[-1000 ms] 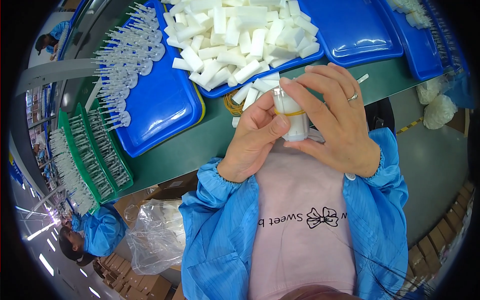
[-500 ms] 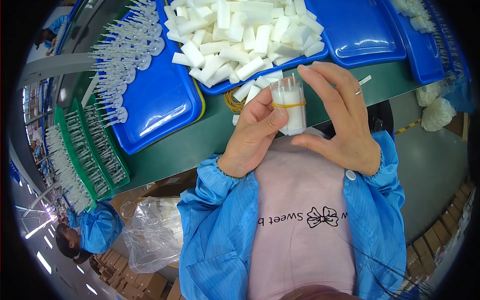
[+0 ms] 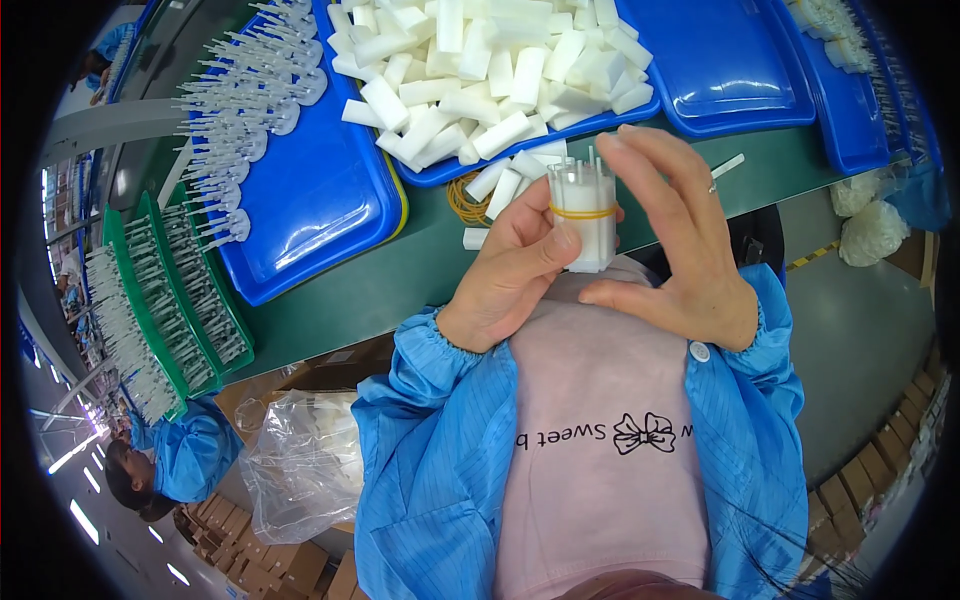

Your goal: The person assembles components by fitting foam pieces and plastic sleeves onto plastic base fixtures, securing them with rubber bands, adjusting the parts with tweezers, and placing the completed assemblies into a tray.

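Both hands meet in front of the chest, above the near edge of the green worktable (image 3: 400, 280). Left hand (image 3: 510, 275) pinches a bundle of white foam sticks (image 3: 583, 215) from its left side, thumb pressed just below the yellow rubber band (image 3: 582, 212) that circles it. Right hand (image 3: 680, 250) is curved loosely around the bundle's right side, fingers spread and raised, thumb tucked under the lower end — more a cradle than a firm grip.

The bundle stands upright between the two palms, with thin stems poking from its top.

Judging from this hold, the risk is that the band rides up or snaps off, since it sits near the middle rather than low — the sticks could then splay and drop onto the table or lap. A slack right hand would let that happen.

Behind the hands, a blue tray (image 3: 620, 118) holds a heap of loose white foam sticks (image 3: 480, 70), a few spilled near a coil of spare rubber bands (image 3: 465, 200).
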`<state>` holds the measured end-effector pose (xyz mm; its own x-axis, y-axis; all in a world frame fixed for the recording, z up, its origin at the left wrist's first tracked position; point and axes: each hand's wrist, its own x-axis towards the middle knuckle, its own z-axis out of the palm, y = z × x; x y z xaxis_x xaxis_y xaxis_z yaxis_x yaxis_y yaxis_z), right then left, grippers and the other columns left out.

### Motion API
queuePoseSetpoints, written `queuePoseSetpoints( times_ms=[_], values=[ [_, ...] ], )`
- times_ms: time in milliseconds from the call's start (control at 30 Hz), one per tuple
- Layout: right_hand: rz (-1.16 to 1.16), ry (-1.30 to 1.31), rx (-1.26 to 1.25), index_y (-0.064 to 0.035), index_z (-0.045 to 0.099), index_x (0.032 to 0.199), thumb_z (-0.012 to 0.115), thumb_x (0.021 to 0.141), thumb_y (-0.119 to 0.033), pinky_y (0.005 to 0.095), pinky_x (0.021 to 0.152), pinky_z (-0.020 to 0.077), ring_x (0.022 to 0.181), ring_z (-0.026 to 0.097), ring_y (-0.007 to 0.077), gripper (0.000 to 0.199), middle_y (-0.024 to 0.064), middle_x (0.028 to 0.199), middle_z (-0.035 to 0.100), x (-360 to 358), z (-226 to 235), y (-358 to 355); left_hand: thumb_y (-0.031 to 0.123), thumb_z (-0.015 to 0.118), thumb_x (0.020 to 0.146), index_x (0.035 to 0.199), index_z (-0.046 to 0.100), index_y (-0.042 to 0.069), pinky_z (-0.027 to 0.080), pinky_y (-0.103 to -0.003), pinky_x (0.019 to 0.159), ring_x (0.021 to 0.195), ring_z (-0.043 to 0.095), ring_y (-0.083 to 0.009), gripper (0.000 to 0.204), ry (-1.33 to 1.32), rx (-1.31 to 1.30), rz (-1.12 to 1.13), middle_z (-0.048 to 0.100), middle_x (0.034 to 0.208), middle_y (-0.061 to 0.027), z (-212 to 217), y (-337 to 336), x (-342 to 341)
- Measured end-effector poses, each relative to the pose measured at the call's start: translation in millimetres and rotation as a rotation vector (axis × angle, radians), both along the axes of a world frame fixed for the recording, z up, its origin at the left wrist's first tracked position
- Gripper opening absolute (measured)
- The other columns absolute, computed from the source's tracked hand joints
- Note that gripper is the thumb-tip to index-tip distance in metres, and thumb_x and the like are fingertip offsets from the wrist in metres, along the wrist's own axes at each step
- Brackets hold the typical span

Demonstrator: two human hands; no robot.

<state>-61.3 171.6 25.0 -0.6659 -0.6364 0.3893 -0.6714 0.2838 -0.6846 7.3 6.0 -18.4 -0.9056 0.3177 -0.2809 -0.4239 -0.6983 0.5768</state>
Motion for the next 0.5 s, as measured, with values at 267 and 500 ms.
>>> queuePoseSetpoints(
  times_ms=[267,500],
  values=[
    [0.022,0.102,0.030,-0.0062,0.056,0.116,0.081,0.051,-0.021,0.0449,0.091,0.0391,0.103,0.051,0.0314,0.070,0.0111,0.110,0.051,-5.4,-5.1,1.7,0.047,0.069,0.079,0.138,0.029,0.004,0.047,-0.035,0.090,0.109,0.054,-0.0199,0.083,-0.059,0.134,0.000,0.049,0.124,-0.0093,-1.0,-1.7,1.2],
    [-0.024,0.015,0.036,-0.0053,0.058,0.112,0.081,0.051,-0.021,0.0437,0.089,0.0394,0.100,0.051,0.0308,0.067,0.0105,0.109,0.052,-1.8,0.9,-1.7,0.039,0.063,0.086,0.137,0.035,0.002,0.044,-0.034,0.095,0.114,0.052,-0.0189,0.068,-0.020,-0.055,-0.001,0.051,0.126,-0.0090,3.1,-1.3,-1.1]
  ],
)
